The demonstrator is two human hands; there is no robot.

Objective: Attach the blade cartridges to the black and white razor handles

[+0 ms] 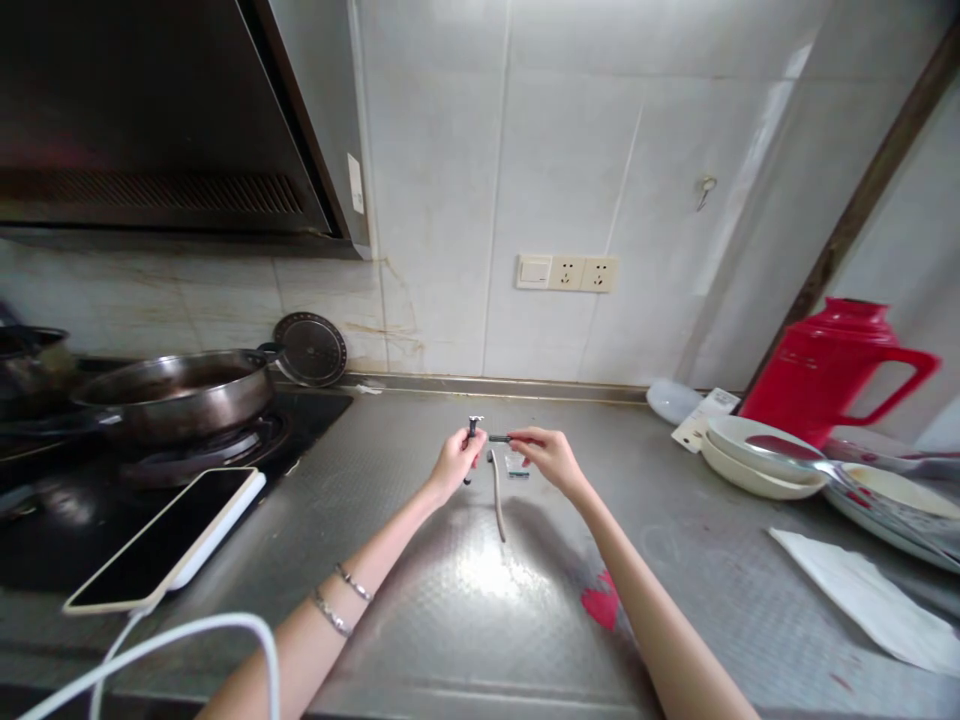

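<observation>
Pinched in my left hand (pixel 451 466) is a small, slim black tool (pixel 472 425) with a silver T-shaped top, held upright; its kind is too small to make out. My right hand (pixel 556 460) has its fingers closed on one end of a short dark rod (pixel 499 438), which lies level and points at the tool. A narrow gap seems to part the two, though contact is hard to judge. Below the hands, a thin greyish bent stick or tube (pixel 498 500) lies on the metal counter (pixel 420 600). Beside it is a small clear packet (pixel 517 463), partly under my right fingers.
To the left, a steel pan (pixel 180 395) sits on the black stove, with a phone (pixel 169 540) and white cable (pixel 187 622) nearer me. On the right stand a red thermos (pixel 832 370), stacked bowls (pixel 757 475) and a white paper (pixel 862 600). A red heart sticker (pixel 600 603) marks the counter.
</observation>
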